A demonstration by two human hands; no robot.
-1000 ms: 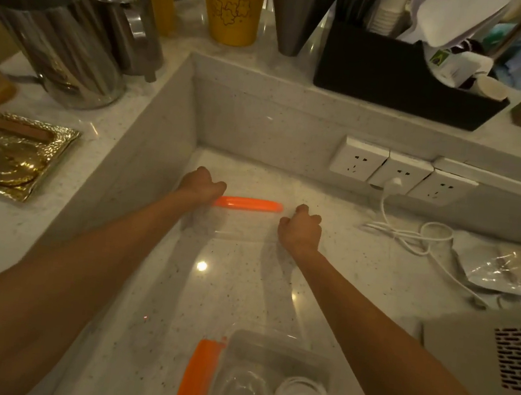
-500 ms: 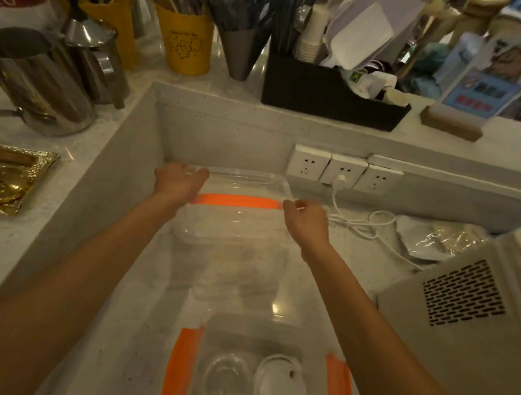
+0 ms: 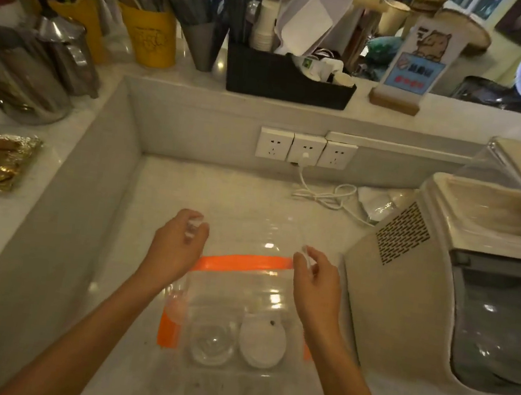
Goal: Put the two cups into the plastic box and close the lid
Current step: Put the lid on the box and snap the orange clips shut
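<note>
Left hand [image 3: 179, 246] pinches the left end of the clear lid [image 3: 243, 280], fingers curled shut on its edge, right hand [image 3: 315, 278] does the same at the right end; the lid, with an orange strip along its far edge, hangs tilted over the plastic box [image 3: 230, 369]. Box sits near the desk [image 3: 221, 189] front edge, orange clip [image 3: 168, 329] on its left side, open clear cup [image 3: 211, 343] left and white-lidded cup [image 3: 262, 343] right inside it, side by side. White machine [image 3: 437, 282] just beside the box on the right.

Print on the yellow cup [image 3: 150, 38] and sign [image 3: 413, 68] is unreadable
</note>
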